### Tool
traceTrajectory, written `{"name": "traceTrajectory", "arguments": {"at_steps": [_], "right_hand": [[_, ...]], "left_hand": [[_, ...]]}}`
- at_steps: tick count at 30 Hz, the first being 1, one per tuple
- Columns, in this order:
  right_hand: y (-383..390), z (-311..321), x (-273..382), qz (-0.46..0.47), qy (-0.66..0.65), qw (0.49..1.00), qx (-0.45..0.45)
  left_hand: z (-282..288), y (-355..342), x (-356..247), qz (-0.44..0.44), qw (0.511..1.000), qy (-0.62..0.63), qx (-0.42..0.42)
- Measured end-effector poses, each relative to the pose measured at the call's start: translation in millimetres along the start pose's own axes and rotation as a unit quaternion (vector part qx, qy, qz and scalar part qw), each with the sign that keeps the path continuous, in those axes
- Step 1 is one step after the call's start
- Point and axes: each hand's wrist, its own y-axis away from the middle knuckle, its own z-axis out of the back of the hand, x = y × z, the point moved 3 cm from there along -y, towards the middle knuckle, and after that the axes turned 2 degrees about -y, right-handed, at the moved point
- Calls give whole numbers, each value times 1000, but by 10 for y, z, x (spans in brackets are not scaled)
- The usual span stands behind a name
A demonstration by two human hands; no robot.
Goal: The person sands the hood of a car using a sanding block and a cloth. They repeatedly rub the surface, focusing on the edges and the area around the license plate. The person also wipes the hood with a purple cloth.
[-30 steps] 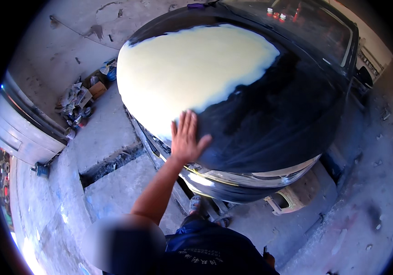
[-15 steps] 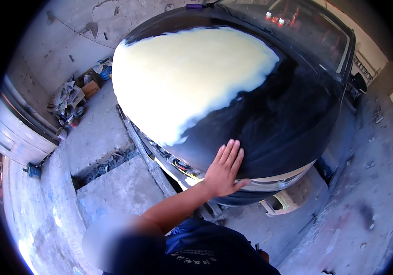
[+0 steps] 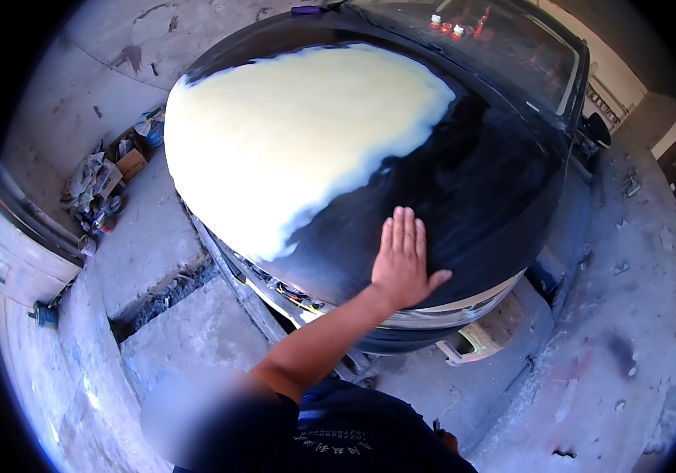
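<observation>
- Touching the black side of the hood (image 3: pixel 503 185) with the left hand (image 3: pixel 401 264), laid flat near the front edge.
- Stretching the fingers forward, close side by side, with the thumb pointing apart to the right; palm down on the surface.
- At the body's right side, showing just a sliver of the right hand (image 3: pixel 450 441); cannot tell whether closed, apart or clamped on anything.
- In front of the person, mid-view, extending from the car's front back to the windshield (image 3: pixel 503 55): so placed, the hood, bearing a large cream patch (image 3: pixel 299 130) with a ragged, whitish edge on its left side.
- Printed in pale lettering (image 3: pixel 334 441) on the dark shirt (image 3: pixel 377 414): characters in one row, with smaller, blurred numerals above.
- Visible at the windshield, red bottles (image 3: pixel 457 32) with white caps; too small to read for labels.
- By the hood's far edge, something purple (image 3: pixel 306 10).
- Under the hood's front edge, near the forearm, yellow wires (image 3: pixel 295 298).
- On the floor at left, piled by the wall, junk (image 3: pixel 90 185) with a cardboard box (image 3: pixel 131 164); nearer, a bluish bucket (image 3: pixel 43 316).
</observation>
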Motion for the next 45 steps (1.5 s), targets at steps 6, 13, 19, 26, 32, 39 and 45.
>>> {"name": "traceTrajectory", "arguments": {"at_steps": [6,13,19,26,32,39,45], "right_hand": [[165,-27,167,71,50,996,38],[-112,263,101,-21,-129,990,-61],[40,278,94,-7,-45,998,-31],[4,-115,62,24,-33,999,-30],[14,-184,92,-6,-70,996,-47],[-238,-923,-529,6,-50,999,-9],[-434,-569,-866,45,-5,998,-51]], "left_hand": [[1,324,174,-131,988,78,10],[55,220,915,59,994,10,-87],[18,-427,-171,-1,1000,-7,21],[-156,104,-359,-199,972,124,33],[127,-68,983,79,995,-21,-64],[60,494,499,79,996,7,-50],[-1,657,789,30,996,57,-60]]}}
